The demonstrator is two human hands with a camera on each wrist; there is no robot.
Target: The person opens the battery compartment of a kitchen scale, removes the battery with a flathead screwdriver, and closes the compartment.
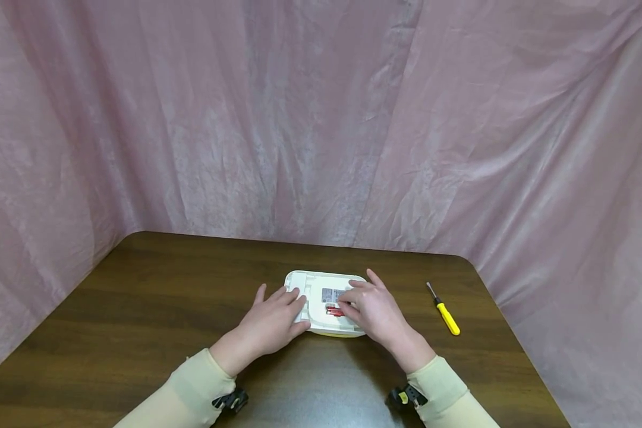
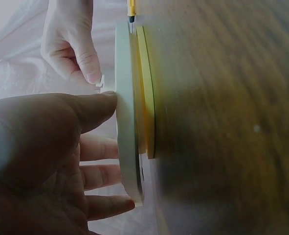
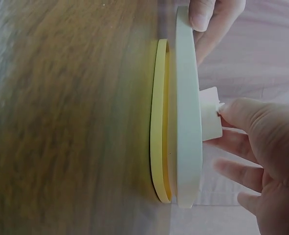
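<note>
A flat white device [image 1: 314, 284] with rounded corners lies on the table, its printed label [image 1: 329, 295] facing up. Red batteries [image 1: 333, 311] show in a compartment below the label. My left hand [image 1: 270, 326] rests on the device's left part with fingers spread and fairly straight, thumb on the near edge. My right hand [image 1: 378, 312] is over the right part. In the right wrist view it pinches a small white battery cover [image 3: 211, 117] between thumb and finger, upright against the device's top face. A yellow part [image 3: 158, 147] lies beneath the device.
A screwdriver [image 1: 447, 318] with a yellow handle lies on the brown wooden table [image 1: 166, 309], to the right of the device. Pink curtains [image 1: 278, 131] hang behind the table and along its sides.
</note>
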